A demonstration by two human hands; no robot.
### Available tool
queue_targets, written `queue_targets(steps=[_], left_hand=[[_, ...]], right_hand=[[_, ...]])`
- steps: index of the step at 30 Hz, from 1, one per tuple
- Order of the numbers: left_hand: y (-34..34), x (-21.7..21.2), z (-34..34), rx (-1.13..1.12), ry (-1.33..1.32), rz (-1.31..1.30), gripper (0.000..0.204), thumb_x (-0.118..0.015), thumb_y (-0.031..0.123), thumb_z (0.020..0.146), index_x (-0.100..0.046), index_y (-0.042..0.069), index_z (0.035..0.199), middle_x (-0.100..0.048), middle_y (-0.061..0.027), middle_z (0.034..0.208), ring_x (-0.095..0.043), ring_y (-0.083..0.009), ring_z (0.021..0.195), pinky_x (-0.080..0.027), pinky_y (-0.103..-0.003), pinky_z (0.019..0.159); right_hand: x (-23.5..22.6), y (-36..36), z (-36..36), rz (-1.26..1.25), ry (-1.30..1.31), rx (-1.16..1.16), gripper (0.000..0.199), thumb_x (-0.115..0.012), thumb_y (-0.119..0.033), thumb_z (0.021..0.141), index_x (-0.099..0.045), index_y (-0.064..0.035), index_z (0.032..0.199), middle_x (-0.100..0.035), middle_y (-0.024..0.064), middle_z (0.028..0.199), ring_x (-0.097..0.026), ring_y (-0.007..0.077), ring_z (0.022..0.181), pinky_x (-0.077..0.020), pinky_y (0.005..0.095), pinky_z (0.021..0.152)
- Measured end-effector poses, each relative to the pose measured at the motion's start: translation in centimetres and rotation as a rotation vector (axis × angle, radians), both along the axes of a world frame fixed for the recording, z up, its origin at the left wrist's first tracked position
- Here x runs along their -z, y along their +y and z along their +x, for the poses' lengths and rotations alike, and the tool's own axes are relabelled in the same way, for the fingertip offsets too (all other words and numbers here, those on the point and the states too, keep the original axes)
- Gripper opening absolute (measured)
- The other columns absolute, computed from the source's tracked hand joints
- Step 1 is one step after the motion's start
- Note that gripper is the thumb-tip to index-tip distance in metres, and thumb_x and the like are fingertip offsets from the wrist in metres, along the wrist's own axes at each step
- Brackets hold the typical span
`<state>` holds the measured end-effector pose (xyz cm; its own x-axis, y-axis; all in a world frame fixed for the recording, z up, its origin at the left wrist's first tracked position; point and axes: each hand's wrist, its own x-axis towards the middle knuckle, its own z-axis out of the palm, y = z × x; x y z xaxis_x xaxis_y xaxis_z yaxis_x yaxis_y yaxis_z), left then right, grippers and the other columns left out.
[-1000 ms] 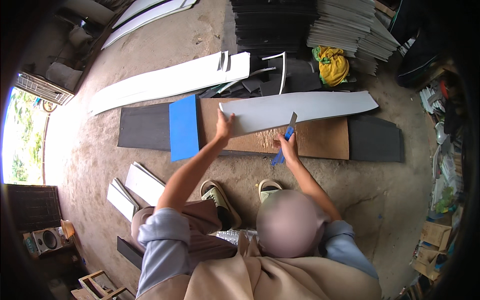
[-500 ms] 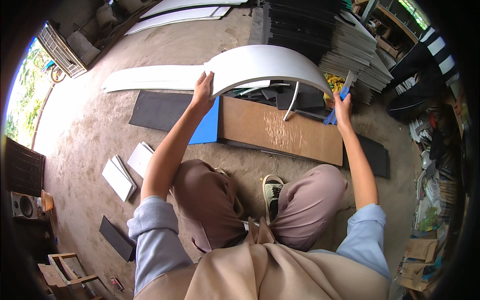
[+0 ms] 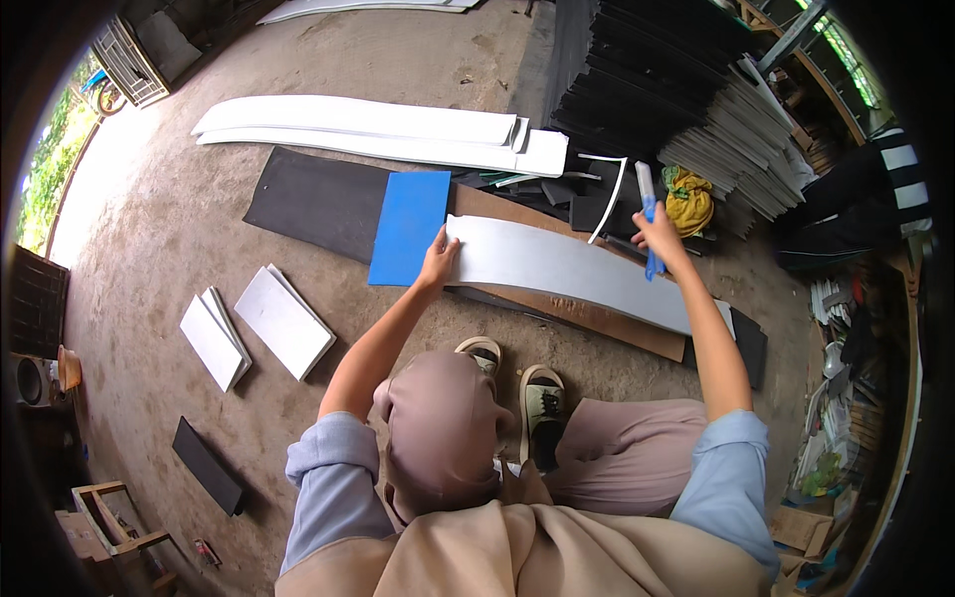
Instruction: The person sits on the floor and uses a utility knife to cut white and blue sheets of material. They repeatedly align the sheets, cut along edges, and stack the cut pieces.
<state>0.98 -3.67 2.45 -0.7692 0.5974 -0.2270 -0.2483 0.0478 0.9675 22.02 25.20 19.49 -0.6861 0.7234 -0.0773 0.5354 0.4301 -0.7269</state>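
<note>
A long white foam-like strip [image 3: 557, 261] lies over a brown board [image 3: 637, 340], slightly curved. My left hand [image 3: 438, 261] is closed on the strip's left end, thumb on top, beside a flat blue sheet [image 3: 408, 229]. Above the strip's right half, my right hand [image 3: 661, 239] is closed around a utility knife [image 3: 651, 261] with a blue handle, its pale blade pointing away from me. That hand is apart from the strip. Under the blue sheet and board extends a dark sheet [image 3: 313, 204].
Long white strips [image 3: 368, 124] lie beyond the board, near dark offcuts and a yellow cloth [image 3: 686, 199]. Tall stacks of black sheets [image 3: 637, 90] and grey sheets [image 3: 746, 149] stand at far right. White panels [image 3: 286, 320] and a black piece [image 3: 209, 466] rest on the left floor.
The white strip was bowed up between both hands; now it is lowered onto the board. My right hand has let go of its right end and still holds the knife.
</note>
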Motion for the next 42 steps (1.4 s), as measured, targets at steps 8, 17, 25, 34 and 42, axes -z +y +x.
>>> queue_targets(steps=[8, 17, 25, 34, 42], left_hand=[[2.1, 4.4, 0.2, -0.092, 0.268, -0.270, 0.047, -0.052, 0.016, 0.081, -0.035, 0.012, 0.125, -0.046, -0.0156, 0.117, -0.044, -0.0265, 0.107, -0.033, -0.033, 0.091], [-1.1, 2.0, 2.1, -0.815, 0.093, -0.868, 0.059, -0.064, 0.019, 0.071, -0.031, 0.013, 0.119, -0.021, -0.0122, 0.121, -0.025, -0.0286, 0.113, -0.023, -0.044, 0.094], [-3.6, 6.2, -0.8, -1.045, -0.282, -0.091, 0.050, -0.049, 0.016, 0.085, -0.019, 0.004, 0.123, -0.034, -0.0156, 0.121, -0.044, -0.0245, 0.102, -0.038, -0.033, 0.087], [-2.9, 1.8, -2.9, -0.606, 0.052, 0.093, 0.040, -0.035, 0.014, 0.091, -0.030, 0.001, 0.128, -0.047, -0.0103, 0.115, -0.047, -0.0139, 0.101, -0.037, -0.026, 0.086], [3.2, 4.9, -1.4, -0.147, 0.246, -0.172, 0.037, -0.045, 0.015, 0.087, -0.042, 0.005, 0.122, -0.052, -0.0156, 0.101, -0.053, -0.0218, 0.092, -0.040, -0.030, 0.083]], right_hand=[[19.2, -4.0, -2.8, 0.149, -0.320, -0.155, 0.051, -0.068, -0.032, 0.068, -0.041, 0.0041, 0.090, -0.050, 0.0185, 0.088, -0.055, 0.0263, 0.078, -0.0462, 0.0383, 0.065], [21.7, -6.9, -4.8, -0.012, -0.236, 0.027, 0.059, -0.076, -0.017, 0.057, -0.039, 0.0103, 0.093, -0.039, 0.0241, 0.098, -0.040, 0.0354, 0.097, -0.0394, 0.0400, 0.081], [22.0, -7.8, -5.4, 0.116, -0.159, 0.059, 0.052, -0.076, -0.025, 0.058, -0.044, 0.0042, 0.086, -0.044, 0.0191, 0.092, -0.043, 0.0320, 0.087, -0.0375, 0.0374, 0.079], [21.0, -4.0, -0.9, -0.486, 0.332, 0.517, 0.021, -0.055, -0.013, 0.080, -0.042, -0.0016, 0.092, -0.052, 0.0078, 0.082, -0.055, 0.0139, 0.059, -0.0465, 0.0254, 0.049], [19.1, -2.4, 1.2, -0.475, 0.337, 0.608, 0.024, -0.058, -0.017, 0.080, -0.045, -0.0019, 0.093, -0.052, 0.0049, 0.087, -0.054, 0.0140, 0.078, -0.0458, 0.0285, 0.069]])
